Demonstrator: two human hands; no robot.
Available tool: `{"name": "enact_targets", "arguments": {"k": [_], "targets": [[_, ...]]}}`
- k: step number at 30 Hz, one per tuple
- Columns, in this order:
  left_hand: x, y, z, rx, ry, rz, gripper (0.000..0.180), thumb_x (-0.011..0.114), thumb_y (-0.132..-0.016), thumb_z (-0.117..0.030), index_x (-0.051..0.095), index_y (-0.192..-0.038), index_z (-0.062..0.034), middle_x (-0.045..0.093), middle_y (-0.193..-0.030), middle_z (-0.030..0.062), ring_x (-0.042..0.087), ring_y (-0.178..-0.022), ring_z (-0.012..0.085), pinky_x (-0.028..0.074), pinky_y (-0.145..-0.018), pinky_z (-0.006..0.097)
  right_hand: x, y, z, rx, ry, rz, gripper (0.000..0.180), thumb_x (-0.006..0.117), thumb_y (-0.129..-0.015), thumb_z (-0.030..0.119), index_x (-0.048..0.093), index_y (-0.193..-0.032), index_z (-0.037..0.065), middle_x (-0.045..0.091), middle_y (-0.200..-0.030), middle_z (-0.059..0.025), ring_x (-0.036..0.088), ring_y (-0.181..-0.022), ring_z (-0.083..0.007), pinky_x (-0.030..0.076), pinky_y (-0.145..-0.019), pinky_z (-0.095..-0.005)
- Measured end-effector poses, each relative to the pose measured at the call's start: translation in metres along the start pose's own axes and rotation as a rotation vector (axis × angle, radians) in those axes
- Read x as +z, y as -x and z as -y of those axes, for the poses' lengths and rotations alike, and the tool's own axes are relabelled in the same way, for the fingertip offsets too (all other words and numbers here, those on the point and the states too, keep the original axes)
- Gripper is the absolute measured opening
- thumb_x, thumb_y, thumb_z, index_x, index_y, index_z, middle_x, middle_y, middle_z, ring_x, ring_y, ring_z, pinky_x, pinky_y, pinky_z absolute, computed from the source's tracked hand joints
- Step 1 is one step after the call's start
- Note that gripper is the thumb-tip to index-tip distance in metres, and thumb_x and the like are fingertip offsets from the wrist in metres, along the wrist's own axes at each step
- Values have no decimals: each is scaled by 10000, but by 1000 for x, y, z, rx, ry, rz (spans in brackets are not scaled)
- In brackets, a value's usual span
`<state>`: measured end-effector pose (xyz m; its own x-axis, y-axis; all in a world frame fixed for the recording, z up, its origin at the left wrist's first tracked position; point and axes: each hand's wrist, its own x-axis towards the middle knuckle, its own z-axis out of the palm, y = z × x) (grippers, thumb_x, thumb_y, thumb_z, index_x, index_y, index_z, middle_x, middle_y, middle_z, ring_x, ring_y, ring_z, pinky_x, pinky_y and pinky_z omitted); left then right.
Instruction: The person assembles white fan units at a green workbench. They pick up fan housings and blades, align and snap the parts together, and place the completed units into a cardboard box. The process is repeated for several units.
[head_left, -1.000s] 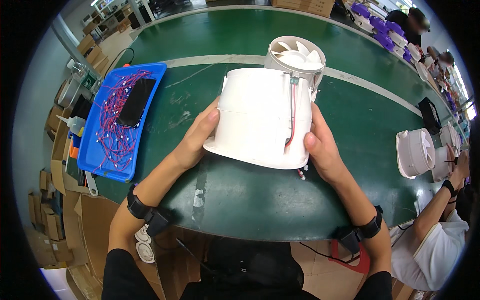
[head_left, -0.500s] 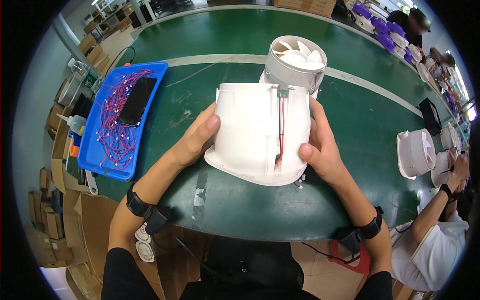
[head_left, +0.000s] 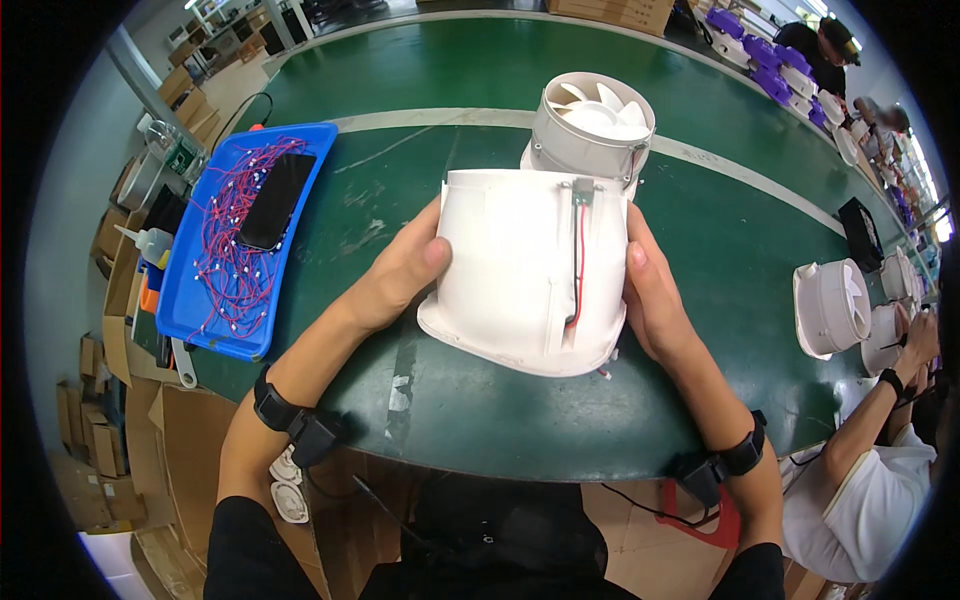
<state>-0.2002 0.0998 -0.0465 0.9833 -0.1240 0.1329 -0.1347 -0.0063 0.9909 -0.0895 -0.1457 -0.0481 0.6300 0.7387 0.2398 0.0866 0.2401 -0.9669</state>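
Note:
Between my hands is a white plastic fan housing (head_left: 500, 270), its flared rim toward me. A red and a black wire run down a channel on its side from a small grey connector (head_left: 583, 187). My left hand (head_left: 400, 270) grips the left side, thumb on the wall. Round the right side is my right hand (head_left: 652, 290), its fingers mostly hidden behind the housing. A small wire end (head_left: 604, 373) pokes out beneath the lower right rim. Just behind stands another fan housing (head_left: 585, 150), with white blades showing in its open top.
On the left, a blue tray (head_left: 215, 345) holds red-and-blue wires (head_left: 225, 270) and a black phone (head_left: 277, 200). More fan housings (head_left: 832, 305) stand at the right, near a co-worker's hand (head_left: 920, 335). A black box (head_left: 860, 232) lies by the far right edge of the green table (head_left: 480, 420).
The housing has turned slightly in my hands, bringing its wire channel a little to the right. My right thumb has moved up along its side.

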Motion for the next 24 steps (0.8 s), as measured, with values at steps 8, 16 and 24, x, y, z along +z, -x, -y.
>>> {"name": "enact_targets", "arguments": {"k": [8, 16, 24], "targets": [[7, -2, -8, 19, 23, 14, 952, 503, -868, -645, 199, -1459, 37, 353, -1436, 181, 334, -1339, 250, 264, -1096, 357, -4, 0, -1, 7, 17, 69, 877, 451, -916, 548, 120, -1486, -31, 203, -1519, -206, 176, -1418, -282, 155, -1136, -367], [10, -4, -10, 52, 64, 20, 895, 530, -898, -569, 185, -1457, 40, 354, -1426, 175, 342, -1323, 234, 290, -1079, 345, 7, 3, 16, 151, -328, 45, 960, 586, -806, 447, 89, -1500, 8, 186, -1532, -170, 224, -1410, -281, 175, -1140, -367], [12, -2, -10, 101, 32, 43, 903, 613, -872, -504, 169, -1459, 18, 348, -1418, 194, 334, -1336, 268, 285, -1089, 378, 3, 3, 13, 153, -358, 33, 968, 559, -669, 307, 148, -1475, -37, 293, -1484, -203, 350, -1346, -295, 251, -1127, -368]]}}
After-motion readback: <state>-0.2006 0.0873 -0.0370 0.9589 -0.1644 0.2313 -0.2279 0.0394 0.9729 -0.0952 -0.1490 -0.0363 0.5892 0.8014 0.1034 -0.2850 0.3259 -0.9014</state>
